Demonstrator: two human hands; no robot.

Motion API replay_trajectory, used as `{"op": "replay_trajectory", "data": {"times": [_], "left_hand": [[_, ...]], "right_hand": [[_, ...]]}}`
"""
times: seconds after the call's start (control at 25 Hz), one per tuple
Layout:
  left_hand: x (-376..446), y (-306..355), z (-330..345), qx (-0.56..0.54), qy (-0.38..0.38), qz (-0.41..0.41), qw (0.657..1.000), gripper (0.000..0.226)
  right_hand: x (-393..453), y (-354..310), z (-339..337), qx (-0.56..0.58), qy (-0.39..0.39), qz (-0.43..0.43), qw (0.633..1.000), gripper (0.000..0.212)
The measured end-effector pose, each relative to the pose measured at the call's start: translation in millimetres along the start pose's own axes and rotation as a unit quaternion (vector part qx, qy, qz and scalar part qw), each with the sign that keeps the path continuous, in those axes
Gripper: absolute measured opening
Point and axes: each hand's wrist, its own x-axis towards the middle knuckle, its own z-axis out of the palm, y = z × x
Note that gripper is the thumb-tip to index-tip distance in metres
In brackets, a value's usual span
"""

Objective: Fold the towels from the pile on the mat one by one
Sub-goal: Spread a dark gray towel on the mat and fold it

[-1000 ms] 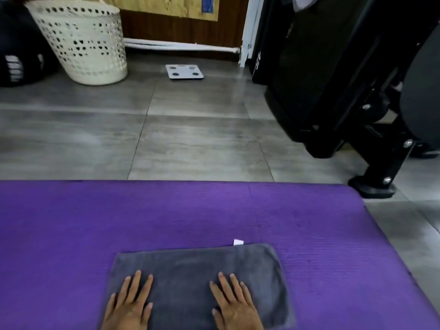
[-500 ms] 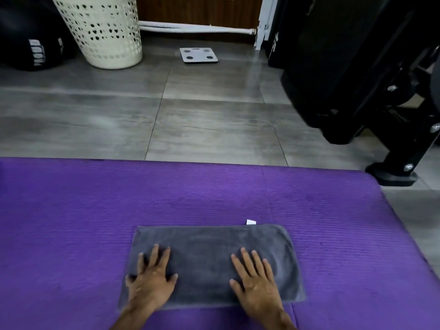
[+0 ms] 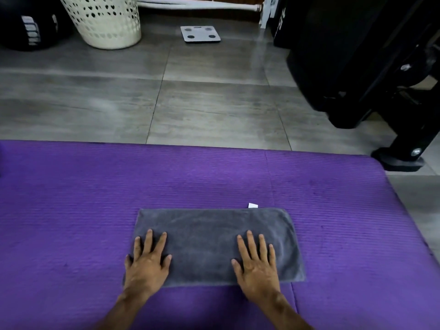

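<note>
Both my hands lie flat on the grey towel [image 3: 209,244], fingers straight and slightly spread, palms pressing down. My left hand [image 3: 147,267] covers the towel's near left corner, its heel over the near edge, and my right hand [image 3: 258,267] sits toward the right end with a strip of cloth showing beyond its little finger. The towel is a neat rectangle on the purple mat [image 3: 71,210], long side across me — a small white tag [image 3: 252,205] pokes out at its far edge, right of centre. Bare mat stretches wide to the left, right and far side of the towel. Past the mat's far edge is grey tiled floor [image 3: 202,110], with a white laundry basket [image 3: 104,22] and a bathroom scale [image 3: 200,34] well apart from the mat, and black exercise equipment [image 3: 362,63] at the right, its foot just beside the mat's far right corner.
</note>
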Motion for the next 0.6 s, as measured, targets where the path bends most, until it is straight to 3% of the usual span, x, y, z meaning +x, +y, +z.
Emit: {"op": "replay_trajectory", "data": {"times": [0.16, 0.24, 0.32, 0.44, 0.52, 0.56, 0.6], "left_hand": [[4.5, -22.8, -2.6, -0.186, 0.118, -0.159, 0.962, 0.065], [10.1, -29.4, -6.0, -0.306, 0.088, -0.22, 0.922, 0.056], [15.3, -21.9, -16.6, -0.453, 0.051, -0.262, 0.851, 0.039], [16.3, 9.3, -47.2, -0.587, -0.065, -0.237, 0.772, 0.031], [9.1, 38.8, -59.1, -0.595, -0.093, -0.188, 0.776, 0.037], [4.1, 53.5, -62.0, -0.559, -0.077, -0.161, 0.81, 0.04], [-1.7, 67.8, -62.4, -0.509, -0.059, -0.121, 0.85, 0.044]], "right_hand": [[-4.8, -3.0, 1.7, -0.004, 0.003, -0.115, 0.993, 0.06], [-3.0, 1.7, 2.4, 0.002, 0.002, -0.115, 0.993, 0.059], [0.3, -3.7, -4.5, 0.013, -0.028, -0.1, 0.995, 0.055], [17.1, -19.2, -29.6, 0.034, -0.074, -0.063, 0.995, 0.051], [31.8, -29.1, -55.3, 0.15, -0.137, -0.006, 0.979, 0.051], [39.5, -36.4, -69.2, 0.291, -0.179, 0.039, 0.939, 0.048], [44.4, -47.2, -83.3, 0.46, -0.222, 0.077, 0.856, 0.041]]}}
